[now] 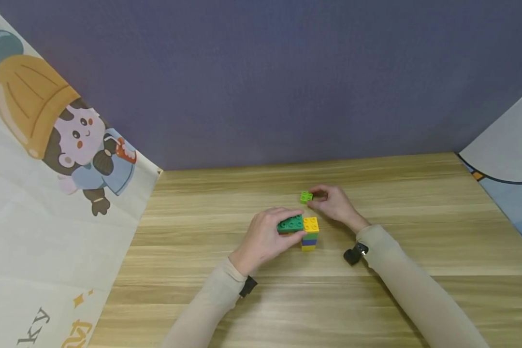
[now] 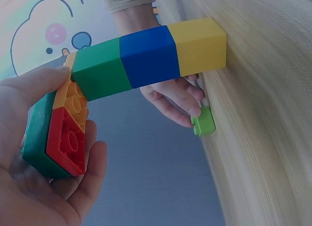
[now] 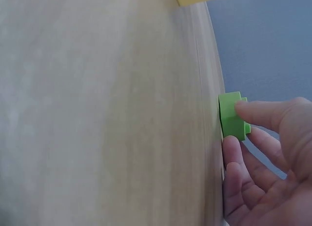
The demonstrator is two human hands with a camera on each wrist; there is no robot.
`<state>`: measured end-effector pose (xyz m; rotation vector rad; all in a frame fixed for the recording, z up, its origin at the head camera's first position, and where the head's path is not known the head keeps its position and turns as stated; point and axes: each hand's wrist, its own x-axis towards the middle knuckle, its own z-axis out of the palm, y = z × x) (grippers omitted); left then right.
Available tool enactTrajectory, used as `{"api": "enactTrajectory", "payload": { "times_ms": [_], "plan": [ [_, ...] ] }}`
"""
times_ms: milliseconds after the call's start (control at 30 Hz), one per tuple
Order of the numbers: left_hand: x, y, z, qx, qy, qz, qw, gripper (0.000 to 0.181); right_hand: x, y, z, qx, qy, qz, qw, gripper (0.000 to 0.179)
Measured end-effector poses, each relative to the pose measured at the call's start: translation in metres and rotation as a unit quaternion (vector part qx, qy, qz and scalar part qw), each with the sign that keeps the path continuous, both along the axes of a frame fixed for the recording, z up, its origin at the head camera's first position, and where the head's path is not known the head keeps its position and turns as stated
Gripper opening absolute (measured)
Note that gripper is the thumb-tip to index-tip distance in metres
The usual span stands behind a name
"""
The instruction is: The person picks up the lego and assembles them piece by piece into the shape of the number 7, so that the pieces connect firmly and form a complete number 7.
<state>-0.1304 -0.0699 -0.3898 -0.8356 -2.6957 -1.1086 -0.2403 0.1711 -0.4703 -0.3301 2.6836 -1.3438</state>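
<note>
My left hand point(image 1: 269, 232) grips the top of a small brick structure point(image 1: 302, 227). A dark green brick point(image 1: 290, 223) and a red brick point(image 2: 66, 143) jut out sideways inside that hand. They join a column of yellow point(image 2: 201, 44), blue point(image 2: 148, 55) and green point(image 2: 102, 72) bricks that stands on the wooden table point(image 1: 374, 290). Just behind the column, my right hand point(image 1: 319, 199) pinches a small lime green brick point(image 1: 306, 196) that lies on the table. The right wrist view shows the lime brick point(image 3: 231, 116) between thumb and fingers.
A dark blue wall point(image 1: 261, 72) closes the back of the table. A cartoon-printed cloth point(image 1: 48, 169) hangs at the left and another cloth point(image 1: 509, 169) at the right.
</note>
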Motion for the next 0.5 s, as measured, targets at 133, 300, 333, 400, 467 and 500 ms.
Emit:
{"api": "enactTrajectory", "payload": {
  "times_ms": [133, 300, 333, 400, 467, 500],
  "plan": [
    [0.0001, 0.0000, -0.0005, 0.001, 0.001, 0.001, 1.0000, 0.045, 0.0004, 0.0014, 0.0001, -0.003, -0.009, -0.002, 1.0000, 0.045],
    [0.0003, 0.0003, 0.0000, 0.001, -0.002, 0.003, 1.0000, 0.045, 0.0001, 0.0027, 0.0011, -0.005, -0.014, -0.002, 0.9999, 0.046],
    [0.0003, 0.0002, 0.0001, 0.001, -0.003, 0.004, 1.0000, 0.045, 0.0004, 0.0028, 0.0019, -0.006, -0.014, 0.000, 0.9999, 0.046],
    [0.0003, 0.0003, 0.0000, 0.000, -0.004, 0.005, 1.0000, 0.046, 0.0003, 0.0029, 0.0029, -0.006, -0.014, 0.000, 0.9999, 0.046],
    [0.0004, 0.0001, -0.0004, -0.001, -0.003, 0.005, 1.0000, 0.045, 0.0012, 0.0029, 0.0037, -0.008, -0.015, 0.000, 0.9999, 0.046],
    [0.0005, 0.0000, -0.0007, 0.000, -0.003, 0.005, 1.0000, 0.045, 0.0018, 0.0031, 0.0041, -0.009, -0.016, -0.001, 0.9998, 0.046]
  ]
}}
